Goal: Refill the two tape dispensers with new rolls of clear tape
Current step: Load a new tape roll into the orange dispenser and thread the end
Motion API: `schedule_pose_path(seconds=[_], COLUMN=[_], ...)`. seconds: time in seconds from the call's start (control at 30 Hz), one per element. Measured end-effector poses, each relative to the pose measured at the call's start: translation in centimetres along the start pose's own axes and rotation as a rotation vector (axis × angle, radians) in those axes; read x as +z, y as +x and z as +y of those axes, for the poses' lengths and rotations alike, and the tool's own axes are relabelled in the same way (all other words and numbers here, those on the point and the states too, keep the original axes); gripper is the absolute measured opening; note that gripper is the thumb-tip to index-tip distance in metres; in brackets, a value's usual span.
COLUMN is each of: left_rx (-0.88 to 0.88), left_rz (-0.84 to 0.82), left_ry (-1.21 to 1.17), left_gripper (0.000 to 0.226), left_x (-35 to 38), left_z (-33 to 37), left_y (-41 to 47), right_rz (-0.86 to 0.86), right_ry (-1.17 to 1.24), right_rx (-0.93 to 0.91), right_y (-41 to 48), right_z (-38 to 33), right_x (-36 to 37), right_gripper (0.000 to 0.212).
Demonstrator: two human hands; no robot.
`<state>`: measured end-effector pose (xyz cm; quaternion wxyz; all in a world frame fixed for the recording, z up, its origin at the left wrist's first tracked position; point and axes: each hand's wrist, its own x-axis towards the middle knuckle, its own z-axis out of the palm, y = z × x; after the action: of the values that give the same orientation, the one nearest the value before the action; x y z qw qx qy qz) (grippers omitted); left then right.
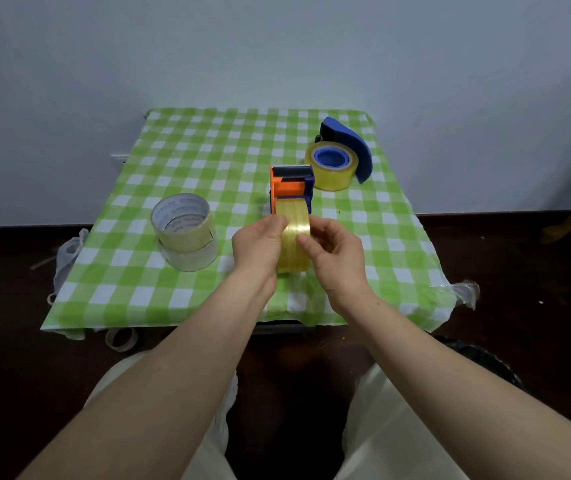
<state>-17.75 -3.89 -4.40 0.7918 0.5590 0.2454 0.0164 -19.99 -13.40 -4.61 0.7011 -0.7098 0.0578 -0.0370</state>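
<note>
Bench: small bench (208, 147) covered with a green-and-white checked cloth, set against a pale wall.
Left hand: left hand (260, 245) reaches in from the near edge, forearm bare and nearly straight, wrist slightly bent; its grip is clamped on the left side of the yellowish tape roll (294, 237), thumb on the roll's upper face.
Right hand: right hand (334, 254) mirrors it from the right, forearm angled inward; fingers curled, thumb and forefinger pinched together on the roll's outer band near its top.
Held roll: stands on edge between the two hands, above the centre of the bench toward the near edge; its far end sits in the orange and purple dispenser (291, 188). Whether it is fully seated cannot be told.
Orange dispenser: just beyond the hands, cutter end pointing to the far edge.
Blue dispenser: blue dispenser (350, 143) lies near the far right corner, with a yellowish roll on a blue core (332, 168) lying flat, touching its near side.
Spare rolls: two clear rolls (185, 232) stacked near the left edge, well apart from the hands.
Floor: an empty cardboard core (121, 339) lies below the near left corner.
</note>
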Motion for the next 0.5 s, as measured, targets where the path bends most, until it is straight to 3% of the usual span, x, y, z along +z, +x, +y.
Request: schedule_pose_path(seconds=[0.17, 0.5], left_rx=[0.05, 0.041], left_rz=[-0.177, -0.056], left_ry=[-0.012, -0.053], left_gripper=[0.019, 0.011], left_x=[-0.7, 0.1], left_z=[-0.1, 0.1], left_y=[-0.9, -1.2], right_rz=[-0.003, 0.008], right_ry=[0.012, -0.127], right_rx=[0.044, -0.06], right_y=[0.5, 0.1], right_z=[-0.4, 0.0], right_x=[-0.2, 0.0], right_gripper=[0.03, 0.03])
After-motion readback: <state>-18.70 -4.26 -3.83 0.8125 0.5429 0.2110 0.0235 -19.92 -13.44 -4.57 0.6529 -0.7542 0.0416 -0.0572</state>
